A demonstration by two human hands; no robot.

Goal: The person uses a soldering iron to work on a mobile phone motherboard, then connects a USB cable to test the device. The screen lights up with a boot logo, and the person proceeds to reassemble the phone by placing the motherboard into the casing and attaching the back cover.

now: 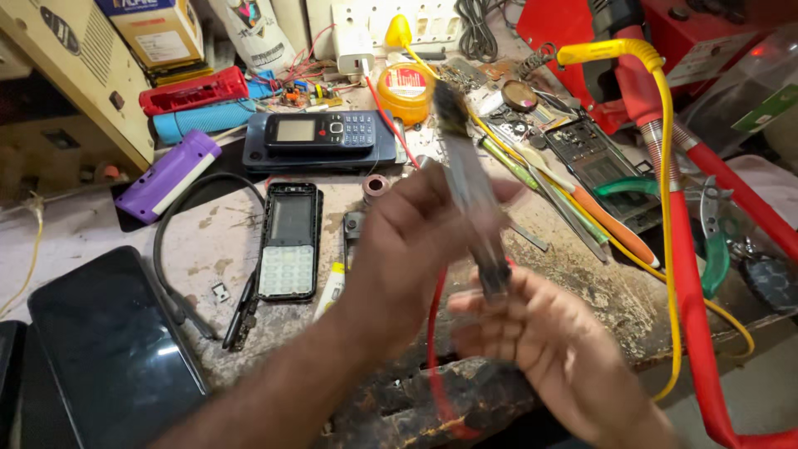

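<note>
A long grey brush-like tool (467, 179) with dark bristles at its upper end stands tilted above the worn bench; it is motion-blurred. My left hand (399, 254) comes in from the lower left and its fingers wrap the tool's middle. My right hand (553, 349) pinches the tool's dark lower end from below. An open phone housing with a pale keypad (288, 243) lies flat on the bench just left of my left hand. Further back, a dark keypad phone (324, 131) rests on a larger dark device.
A black smartphone (108, 341) lies at the lower left and a purple device (166, 176) at the left. A yellow tin (405, 87), screwdrivers and tweezers (540, 179), green-handled pliers (715, 245), a circuit board (594, 158), a yellow cable (665, 208) and a red hose (690, 299) crowd the back and right.
</note>
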